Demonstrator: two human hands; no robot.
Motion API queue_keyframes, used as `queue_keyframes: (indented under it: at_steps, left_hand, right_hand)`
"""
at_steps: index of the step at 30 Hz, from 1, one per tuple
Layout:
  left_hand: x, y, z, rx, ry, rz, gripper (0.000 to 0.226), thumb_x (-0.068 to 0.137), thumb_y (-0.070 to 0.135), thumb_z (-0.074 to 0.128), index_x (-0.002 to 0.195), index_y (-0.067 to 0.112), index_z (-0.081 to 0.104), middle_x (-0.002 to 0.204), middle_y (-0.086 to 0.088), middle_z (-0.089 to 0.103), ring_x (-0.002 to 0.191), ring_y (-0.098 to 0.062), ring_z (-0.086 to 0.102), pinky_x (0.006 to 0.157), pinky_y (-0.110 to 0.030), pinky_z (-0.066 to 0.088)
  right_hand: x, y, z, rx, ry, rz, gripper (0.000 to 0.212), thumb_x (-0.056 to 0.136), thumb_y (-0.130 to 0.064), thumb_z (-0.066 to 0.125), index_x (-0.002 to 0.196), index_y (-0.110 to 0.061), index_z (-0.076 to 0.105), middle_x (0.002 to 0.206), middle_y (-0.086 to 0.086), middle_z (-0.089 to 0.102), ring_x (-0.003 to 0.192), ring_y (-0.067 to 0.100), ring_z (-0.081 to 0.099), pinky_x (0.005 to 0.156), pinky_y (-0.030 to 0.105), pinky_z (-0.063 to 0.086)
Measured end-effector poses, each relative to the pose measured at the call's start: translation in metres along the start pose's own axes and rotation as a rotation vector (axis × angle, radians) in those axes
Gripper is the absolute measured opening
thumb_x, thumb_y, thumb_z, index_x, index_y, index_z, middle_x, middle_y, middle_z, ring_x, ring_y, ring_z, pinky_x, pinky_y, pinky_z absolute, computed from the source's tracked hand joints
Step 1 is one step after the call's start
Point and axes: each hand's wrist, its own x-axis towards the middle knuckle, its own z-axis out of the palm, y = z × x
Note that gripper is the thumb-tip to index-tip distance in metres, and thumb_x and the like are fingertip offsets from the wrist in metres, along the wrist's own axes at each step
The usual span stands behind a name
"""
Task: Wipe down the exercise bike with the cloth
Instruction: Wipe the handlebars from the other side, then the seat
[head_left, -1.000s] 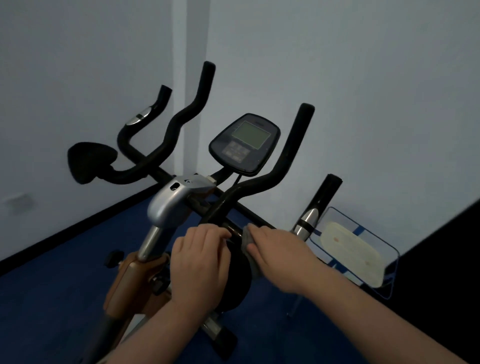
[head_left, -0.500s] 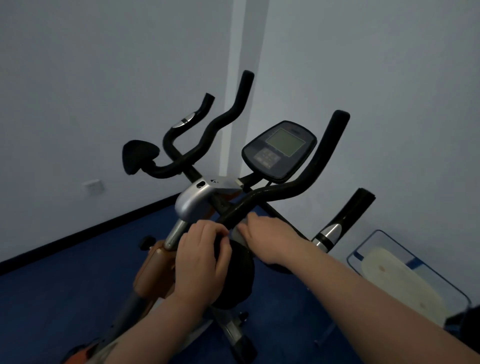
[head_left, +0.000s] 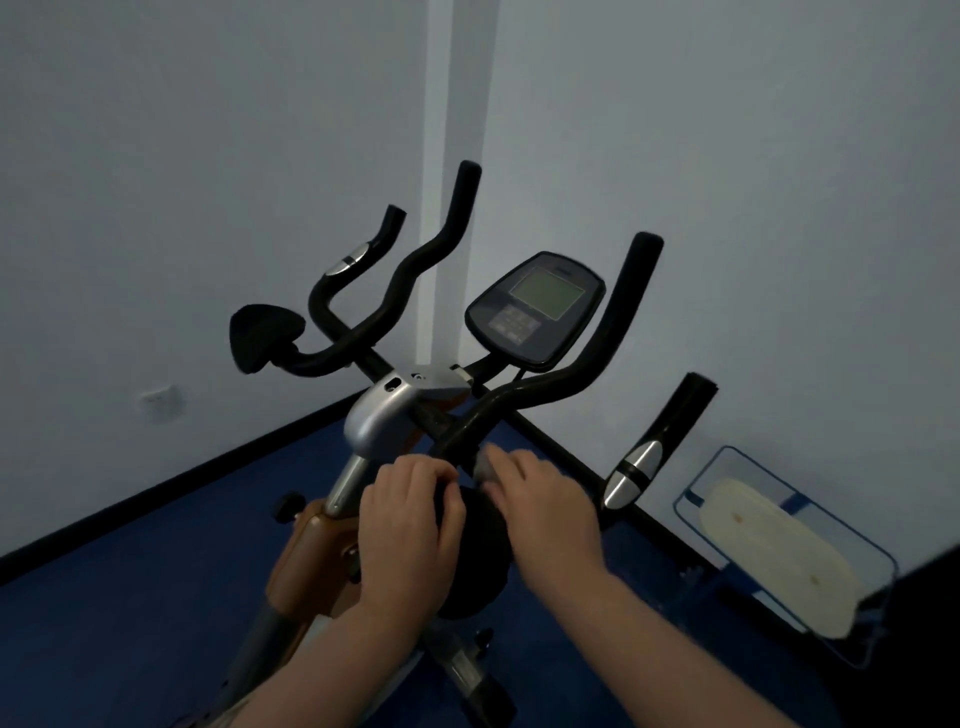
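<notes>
The exercise bike (head_left: 382, 423) stands in a room corner, with black curved handlebars, a silver stem cap and a dark display console (head_left: 535, 309). A round black pad (head_left: 480, 551) sits at the near end of the handlebar. My left hand (head_left: 410, 525) grips the left side of that pad, fingers curled over its top edge. My right hand (head_left: 550, 512) presses a small grey cloth (head_left: 483, 467) against the handlebar base just above the pad. Only a corner of the cloth shows past my fingertips.
A clear plastic tray (head_left: 878, 558) with blue trim and a pale oval insert sits on the blue floor at the right, against the wall. A white wall socket (head_left: 161, 402) is at the left. Black skirting runs along both walls.
The view has shifted a little, so the bike sits slightly lower. My right hand with the cloth has moved a little along the handlebar base. My left hand keeps its grip on the pad.
</notes>
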Motion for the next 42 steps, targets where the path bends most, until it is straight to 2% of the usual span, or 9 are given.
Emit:
queue_keyframes:
  at_steps: [3,6,12,15,19,27,34,39,42]
  left_hand:
    - [-0.001,0.006,-0.002,-0.003,-0.018,-0.009,0.016,0.085,0.023,0.045,0.094,0.023,0.057,0.097,0.008,0.054,0.088,-0.010,0.050,0.076,-0.030,0.039]
    - [0.010,0.021,0.005,-0.027,-0.067,0.088,0.020,0.080,0.014,0.057,0.094,0.026,0.055,0.104,0.010,0.052,0.092,-0.007,0.047,0.076,-0.026,0.031]
    - [0.036,0.037,0.032,-0.192,-0.211,0.157,0.019,0.078,0.007,0.065,0.087,0.022,0.059,0.099,0.013,0.051,0.074,-0.005,0.046,0.063,-0.022,0.035]
    - [0.035,0.032,0.034,-0.163,-0.280,0.163,0.010,0.082,0.019,0.060,0.089,0.026,0.057,0.097,0.016,0.051,0.065,-0.002,0.046,0.053,-0.013,0.030]
    - [0.038,0.031,0.037,-0.070,-0.370,0.196,0.010,0.084,0.029,0.059,0.094,0.027,0.059,0.098,0.015,0.055,0.070,-0.003,0.048,0.055,-0.022,0.037]
    - [0.038,0.034,0.034,-0.054,-0.403,0.158,0.009,0.086,0.028,0.057,0.093,0.031,0.062,0.091,0.020,0.059,0.078,0.000,0.056,0.062,-0.019,0.036]
    - [0.033,0.035,0.029,-0.206,-0.279,0.076,0.015,0.084,0.022,0.047,0.085,0.026,0.062,0.087,0.017,0.058,0.059,-0.001,0.049,0.054,-0.022,0.039]
    - [0.033,0.040,0.029,-0.156,-0.174,0.038,0.018,0.084,0.027,0.042,0.084,0.024,0.060,0.090,0.015,0.056,0.061,-0.010,0.054,0.055,-0.031,0.043]
    - [0.030,0.039,0.031,-0.174,-0.126,0.011,0.016,0.084,0.022,0.045,0.085,0.020,0.061,0.092,0.014,0.057,0.074,-0.009,0.057,0.062,-0.032,0.046]
  right_hand:
    - [-0.024,0.019,-0.001,-0.002,0.024,-0.168,0.062,0.080,-0.018,0.066,0.139,-0.024,0.047,0.131,0.001,0.054,0.102,0.019,0.057,0.081,0.031,0.047]
    - [-0.040,0.053,-0.015,-0.070,0.154,-0.206,0.035,0.092,-0.027,0.052,0.126,-0.021,0.058,0.115,-0.003,0.059,0.099,0.017,0.055,0.093,0.030,0.040]
    - [-0.022,0.074,-0.032,0.038,0.382,0.258,0.030,0.099,-0.016,0.045,0.122,-0.016,0.063,0.134,0.001,0.055,0.134,0.019,0.040,0.119,0.029,0.006]
    - [-0.040,0.052,-0.013,0.146,0.369,0.282,0.033,0.098,-0.026,0.039,0.121,-0.018,0.061,0.142,-0.002,0.047,0.142,0.013,0.027,0.121,0.031,0.001]
    - [-0.050,0.073,-0.025,-0.061,0.201,0.038,0.037,0.094,-0.037,0.045,0.120,-0.017,0.063,0.137,0.000,0.055,0.138,0.017,0.037,0.121,0.038,0.006]
    - [-0.025,0.091,-0.034,0.098,0.374,0.190,0.040,0.091,-0.020,0.034,0.112,-0.018,0.068,0.136,-0.003,0.055,0.142,0.013,0.030,0.121,0.039,-0.004]
    - [-0.013,0.134,-0.059,-0.149,0.179,-0.319,0.029,0.085,-0.034,0.052,0.101,-0.019,0.071,0.103,-0.002,0.064,0.109,0.017,0.058,0.120,0.043,0.008]
    - [-0.009,0.130,-0.046,-0.045,0.312,-0.212,0.023,0.085,-0.024,0.050,0.084,-0.012,0.070,0.089,0.003,0.063,0.092,0.024,0.060,0.117,0.044,0.020]
    - [-0.012,0.083,-0.020,-0.077,0.249,-0.269,0.034,0.086,-0.042,0.052,0.067,-0.015,0.063,0.068,0.002,0.056,0.068,0.021,0.055,0.098,0.039,0.043]
